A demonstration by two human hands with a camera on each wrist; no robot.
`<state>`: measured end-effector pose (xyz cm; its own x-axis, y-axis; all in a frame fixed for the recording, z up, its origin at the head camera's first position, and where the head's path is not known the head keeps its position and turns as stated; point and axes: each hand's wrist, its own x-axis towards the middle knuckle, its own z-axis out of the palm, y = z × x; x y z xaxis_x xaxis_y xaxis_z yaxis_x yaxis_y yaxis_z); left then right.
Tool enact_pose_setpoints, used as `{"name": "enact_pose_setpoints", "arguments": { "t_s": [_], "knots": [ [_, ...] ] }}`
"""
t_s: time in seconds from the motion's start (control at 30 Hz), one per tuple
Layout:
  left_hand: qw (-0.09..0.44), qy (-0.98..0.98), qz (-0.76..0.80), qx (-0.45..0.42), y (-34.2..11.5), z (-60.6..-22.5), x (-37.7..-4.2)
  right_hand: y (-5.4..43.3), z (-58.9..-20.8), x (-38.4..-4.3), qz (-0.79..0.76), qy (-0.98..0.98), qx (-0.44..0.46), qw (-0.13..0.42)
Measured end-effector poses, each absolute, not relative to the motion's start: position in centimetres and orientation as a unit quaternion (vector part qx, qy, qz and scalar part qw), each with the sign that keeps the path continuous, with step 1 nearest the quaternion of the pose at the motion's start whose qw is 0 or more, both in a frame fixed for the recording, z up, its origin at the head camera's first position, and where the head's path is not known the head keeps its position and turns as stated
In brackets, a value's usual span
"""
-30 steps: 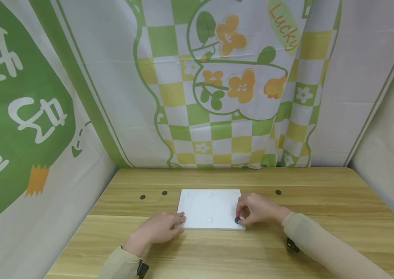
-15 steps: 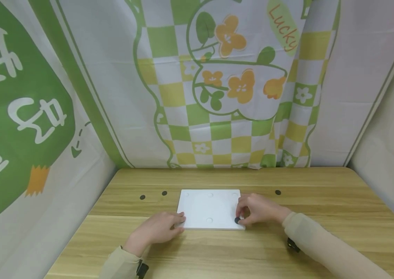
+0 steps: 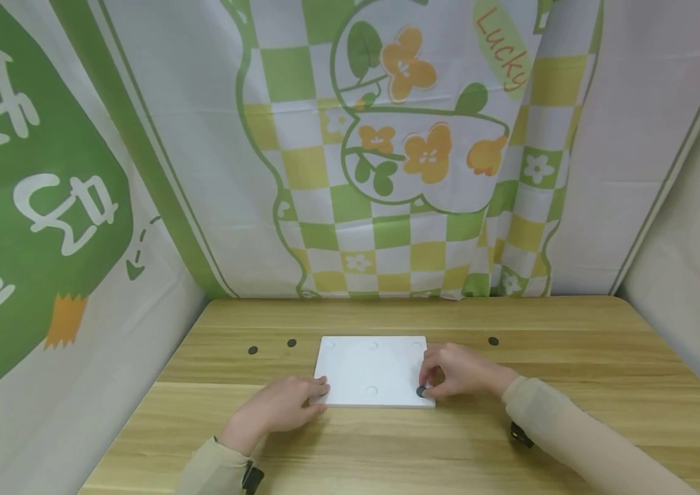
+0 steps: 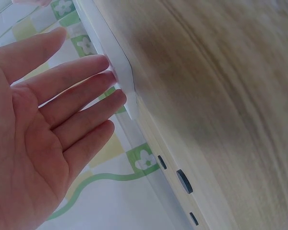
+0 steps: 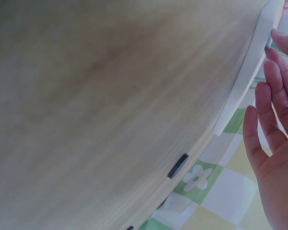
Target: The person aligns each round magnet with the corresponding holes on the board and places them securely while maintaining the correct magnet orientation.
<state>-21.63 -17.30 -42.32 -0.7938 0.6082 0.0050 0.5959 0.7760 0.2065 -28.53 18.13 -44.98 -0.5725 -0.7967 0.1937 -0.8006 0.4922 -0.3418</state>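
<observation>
A white rectangular board (image 3: 350,371) with several shallow round marks lies flat on the wooden table. My right hand (image 3: 458,370) pinches a small black disc (image 3: 421,391) between thumb and finger at the board's near right corner. Fingertips of my left hand (image 3: 282,405) rest on the near left corner, the fingers nearly straight. In the left wrist view, the left hand (image 4: 53,105) has its palm showing and its fingertips at the edge of the board (image 4: 103,38). The right wrist view has the right hand (image 5: 281,105) beside the board (image 5: 245,79); its disc is mostly hidden there.
Two black discs (image 3: 291,343) lie left of the board, and another black disc (image 3: 494,341) lies to its right. A patterned curtain (image 3: 356,227) hangs at the table's back edge. Printed cloth walls (image 3: 158,227) stand on both sides.
Nearly nothing differs. Both hands keep their places on the board, and the disc stays in my right hand's pinch; the head view has shifted very slightly.
</observation>
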Motion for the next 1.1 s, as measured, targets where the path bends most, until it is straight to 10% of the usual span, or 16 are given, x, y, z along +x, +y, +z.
{"name": "enact_pose_setpoints", "arguments": {
  "t_s": [1.1],
  "knots": [
    [0.033,0.941,0.104,0.32,-17.4,-42.5,-21.7,20.7,-45.5,-28.6,0.205,-0.852,0.477,0.059]
  ]
}}
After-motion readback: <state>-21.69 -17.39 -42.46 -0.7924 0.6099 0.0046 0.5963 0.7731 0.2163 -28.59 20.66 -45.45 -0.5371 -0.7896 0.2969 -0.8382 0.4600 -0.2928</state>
